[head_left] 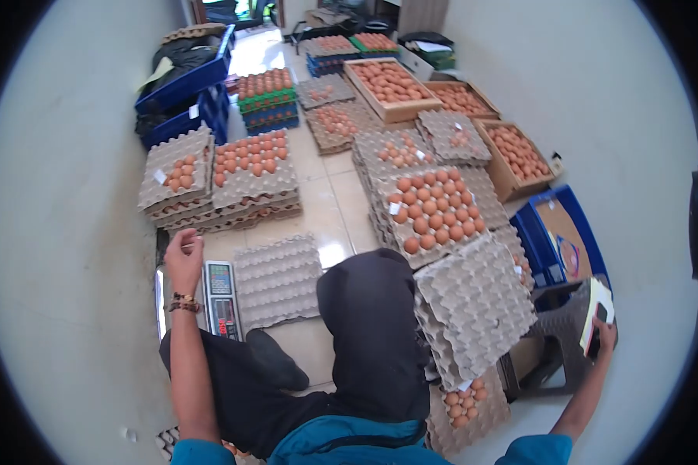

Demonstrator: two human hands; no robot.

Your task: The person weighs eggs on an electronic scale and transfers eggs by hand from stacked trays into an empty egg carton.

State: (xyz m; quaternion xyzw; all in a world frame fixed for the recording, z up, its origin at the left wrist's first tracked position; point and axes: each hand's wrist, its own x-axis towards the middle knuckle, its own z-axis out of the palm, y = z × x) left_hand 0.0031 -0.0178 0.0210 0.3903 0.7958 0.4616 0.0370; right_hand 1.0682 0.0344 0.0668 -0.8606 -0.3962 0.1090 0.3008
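My left hand [184,252] is raised beside a digital scale [221,291] with a lit red display. Its fingers are curled together, and what they hold, if anything, is too small to name. An egg tray without eggs [278,279] lies right of the scale. Out at the far right, my right hand [605,335] is closed around a white notepad [599,298], with a dark flat object [597,322] against it. That hand is over a grey plastic stool [554,329]. Closer to my knee is a stack of eggless trays [473,306].
A full egg tray [436,208] tops a stack ahead of my knee. More tray stacks [256,167] stand ahead on the left. Wooden crates of eggs [388,84] and a blue bin [570,232] line the right side. Blue crates [186,85] stand by the left wall.
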